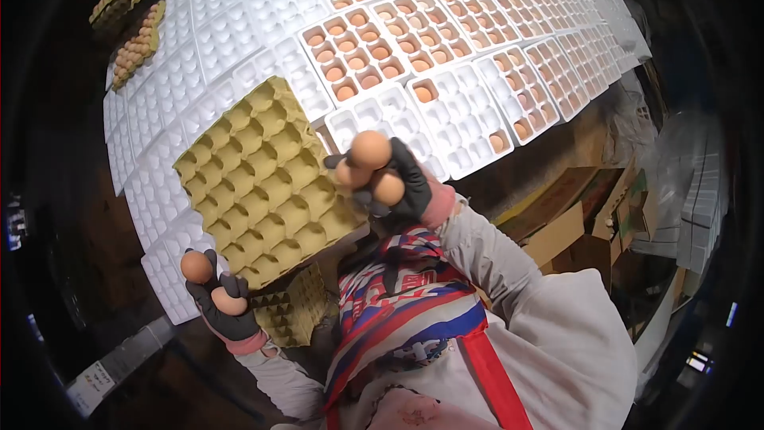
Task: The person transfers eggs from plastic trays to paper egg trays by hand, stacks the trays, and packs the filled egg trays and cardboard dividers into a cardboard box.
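Several brown eggs [371, 150] are held in my right hand [402, 187], which wears a dark glove and is above the right edge of an empty yellow pulp tray [267, 183]. My left hand [227, 302], gloved too, holds two brown eggs [196, 267] near the tray's lower left corner. White trays with square cells stand beyond my right hand; the nearest one [382, 111] shows no eggs, and the one to its right [461, 115] has an egg in a top cell and another at its lower edge.
Rows of white trays [350, 52] filled with brown eggs spread across the far side. Empty white trays [163, 143] lie at the left. Pulp trays of eggs [137, 46] stand at the upper left. Open cardboard boxes [561, 235] are at the right, and another pulp tray [290, 310] sits below.
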Demonstrator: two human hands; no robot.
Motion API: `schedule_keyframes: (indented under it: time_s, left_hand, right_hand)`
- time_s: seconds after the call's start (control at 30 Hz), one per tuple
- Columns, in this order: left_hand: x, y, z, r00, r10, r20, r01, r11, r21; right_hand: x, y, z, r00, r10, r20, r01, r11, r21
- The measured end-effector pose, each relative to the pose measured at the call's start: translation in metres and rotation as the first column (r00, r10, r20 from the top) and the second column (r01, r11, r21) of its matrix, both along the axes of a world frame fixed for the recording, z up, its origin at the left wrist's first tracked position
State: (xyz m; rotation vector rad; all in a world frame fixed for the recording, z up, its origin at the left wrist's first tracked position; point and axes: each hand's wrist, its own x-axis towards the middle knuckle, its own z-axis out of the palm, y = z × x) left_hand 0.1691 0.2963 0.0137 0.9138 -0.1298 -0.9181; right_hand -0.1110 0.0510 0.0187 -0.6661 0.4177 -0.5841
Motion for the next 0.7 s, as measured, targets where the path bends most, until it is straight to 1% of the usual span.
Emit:
schedule_keyframes:
  time_s: [0.03, 0.07, 0.1, 0.13, 0.17, 0.2, 0.23, 0.27, 0.3, 0.33, 0.37, 0.4, 0.47, 0.5, 0.53, 0.57, 0.6, 0.63, 0.67, 0.7]
  left_hand:
    - [-0.014, -0.021, 0.001, 0.996, -0.023, -0.086, 0.02, 0.999, -0.043]
    - [-0.033, -0.048, 0.0, 0.978, -0.104, -0.181, 0.082, 0.989, -0.125]
    - [-0.057, -0.077, -0.001, 0.941, -0.202, -0.27, 0.148, 0.967, -0.208]
    - [-0.085, -0.108, -0.002, 0.884, -0.317, -0.343, 0.219, 0.93, -0.294]
    - [-0.115, -0.14, -0.004, 0.814, -0.423, -0.398, 0.281, 0.887, -0.367]
    - [-0.143, -0.172, -0.007, 0.742, -0.514, -0.431, 0.334, 0.84, -0.427]
    - [-0.169, -0.202, -0.013, 0.682, -0.573, -0.454, 0.379, 0.808, -0.451]
    - [-0.193, -0.231, -0.019, 0.64, -0.601, -0.479, 0.412, 0.794, -0.446]
    - [-0.214, -0.259, -0.027, 0.635, -0.58, -0.51, 0.444, 0.814, -0.374]
    - [-0.231, -0.285, -0.03, 0.681, -0.584, -0.442, 0.518, 0.811, -0.272]
    - [-0.252, -0.31, -0.023, 0.788, -0.576, -0.217, 0.568, 0.816, -0.105]
    - [-0.268, -0.333, -0.017, 0.821, -0.57, 0.033, 0.567, 0.821, 0.069]
    - [-0.277, -0.375, -0.044, 0.76, -0.62, 0.192, 0.587, 0.783, 0.204]
    - [-0.284, -0.394, -0.069, 0.6, -0.607, 0.521, 0.504, 0.793, 0.342]
    - [-0.293, -0.411, -0.088, 0.33, -0.557, 0.762, 0.376, 0.818, 0.435]
    - [-0.301, -0.423, -0.091, 0.081, -0.622, 0.779, 0.263, 0.767, 0.585]
    - [-0.308, -0.434, -0.095, -0.163, -0.678, 0.717, 0.11, 0.709, 0.696]
    - [-0.313, -0.442, -0.107, -0.178, -0.69, 0.702, 0.076, 0.702, 0.708]
    - [-0.315, -0.448, -0.108, -0.138, -0.682, 0.718, 0.106, 0.711, 0.695]
    - [-0.316, -0.455, -0.107, -0.099, -0.672, 0.734, 0.134, 0.721, 0.679]
  right_hand:
    - [-0.03, -0.017, -0.002, 0.991, -0.132, 0.004, 0.129, 0.978, 0.166]
    - [-0.062, -0.034, -0.024, 0.961, -0.249, -0.119, 0.254, 0.967, 0.024]
    - [-0.098, -0.051, -0.034, 0.851, -0.369, -0.373, 0.325, 0.929, -0.177]
    - [-0.142, -0.076, -0.074, 0.769, -0.456, -0.448, 0.38, 0.89, -0.253]
    - [-0.158, -0.09, -0.06, 0.619, -0.528, -0.582, 0.368, 0.849, -0.379]
    - [-0.178, -0.107, -0.083, 0.265, -0.787, -0.557, -0.07, 0.561, -0.825]
    - [-0.185, -0.121, -0.079, 0.152, -0.814, -0.56, -0.257, 0.515, -0.818]
    - [-0.193, -0.134, -0.073, 0.039, -0.841, -0.54, -0.438, 0.471, -0.765]
    - [-0.198, -0.15, -0.075, -0.034, -0.8, -0.599, -0.571, 0.508, -0.645]
    - [-0.201, -0.166, -0.083, -0.075, -0.723, -0.687, -0.627, 0.57, -0.531]
    - [-0.21, -0.18, -0.089, -0.021, -0.684, -0.729, -0.642, 0.568, -0.515]
    - [-0.216, -0.189, -0.094, 0.036, -0.64, -0.767, -0.658, 0.563, -0.5]
    - [-0.224, -0.198, -0.083, 0.025, -0.654, -0.756, -0.664, 0.555, -0.502]
    - [-0.226, -0.2, -0.08, 0.022, -0.661, -0.75, -0.671, 0.546, -0.501]
    - [-0.23, -0.205, -0.085, 0.083, -0.692, -0.717, -0.596, 0.542, -0.593]
    - [-0.235, -0.213, -0.093, 0.139, -0.727, -0.673, -0.512, 0.529, -0.677]
    - [-0.236, -0.222, -0.094, 0.192, -0.758, -0.623, -0.42, 0.511, -0.75]
    - [-0.23, -0.23, -0.094, 0.236, -0.74, -0.63, -0.256, 0.578, -0.775]
    - [-0.219, -0.24, -0.085, 0.348, -0.714, -0.608, -0.078, 0.624, -0.778]
    - [-0.208, -0.25, -0.093, 0.436, -0.73, -0.526, 0.086, 0.615, -0.783]
